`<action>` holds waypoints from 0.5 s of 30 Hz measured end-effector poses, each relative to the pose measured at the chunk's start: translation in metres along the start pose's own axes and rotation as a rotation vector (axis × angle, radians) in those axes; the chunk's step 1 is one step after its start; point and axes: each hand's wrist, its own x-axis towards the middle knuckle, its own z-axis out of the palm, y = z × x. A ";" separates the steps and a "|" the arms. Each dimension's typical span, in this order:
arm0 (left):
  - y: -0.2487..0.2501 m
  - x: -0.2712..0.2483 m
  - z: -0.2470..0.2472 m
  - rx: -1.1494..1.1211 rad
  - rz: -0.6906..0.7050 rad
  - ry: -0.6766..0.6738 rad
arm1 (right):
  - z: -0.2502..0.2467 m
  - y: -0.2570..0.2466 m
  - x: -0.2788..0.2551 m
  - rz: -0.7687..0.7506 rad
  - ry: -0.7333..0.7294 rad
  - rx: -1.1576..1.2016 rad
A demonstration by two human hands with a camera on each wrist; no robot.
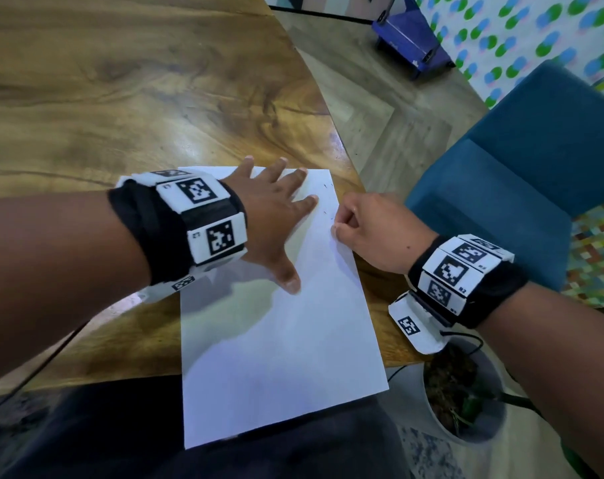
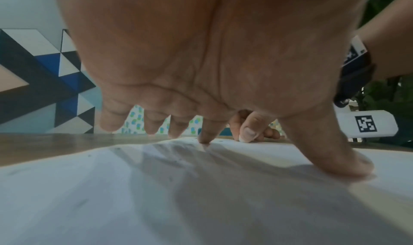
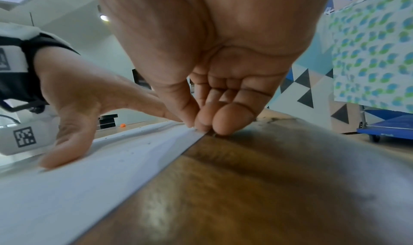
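Observation:
A white sheet of paper (image 1: 276,340) lies on the wooden table (image 1: 120,98), its near end hanging over the table's front edge above my lap. My left hand (image 1: 272,209) lies flat on the sheet's far part with fingers spread, and fingertips and thumb press it down (image 2: 348,165). My right hand (image 1: 366,229) is at the sheet's right edge with fingers curled. In the right wrist view its thumb and fingertips (image 3: 225,121) pinch that edge of the paper (image 3: 89,169). Small dark specks dot the sheet near both hands.
A blue upholstered chair (image 1: 535,150) stands right of the table. A white pot with a plant (image 1: 463,388) sits on the floor near my right wrist. A blue cart (image 1: 411,39) and a dotted cloth (image 1: 535,29) are at the back right.

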 end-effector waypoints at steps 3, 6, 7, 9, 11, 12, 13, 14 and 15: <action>-0.003 -0.005 0.003 -0.035 -0.018 -0.055 | -0.001 -0.004 -0.006 -0.014 0.003 -0.033; -0.004 -0.003 0.003 -0.052 -0.014 -0.061 | 0.003 -0.012 -0.028 -0.104 -0.045 -0.077; -0.003 -0.003 0.003 -0.055 -0.013 -0.063 | 0.006 -0.016 -0.039 -0.150 -0.075 -0.081; -0.002 -0.003 0.003 -0.054 -0.017 -0.067 | 0.012 -0.022 -0.058 -0.216 -0.138 -0.081; -0.002 -0.004 0.003 -0.052 -0.019 -0.073 | 0.013 -0.023 -0.058 -0.234 -0.153 -0.089; -0.002 -0.004 0.003 -0.051 -0.017 -0.076 | 0.011 -0.024 -0.050 -0.231 -0.138 -0.091; -0.002 -0.004 0.003 -0.054 -0.014 -0.078 | 0.008 -0.024 -0.038 -0.221 -0.118 -0.091; -0.002 -0.003 0.003 -0.059 -0.011 -0.080 | 0.005 -0.024 -0.025 -0.210 -0.092 -0.091; -0.002 -0.003 0.003 -0.062 -0.010 -0.081 | 0.003 -0.025 -0.011 -0.201 -0.064 -0.097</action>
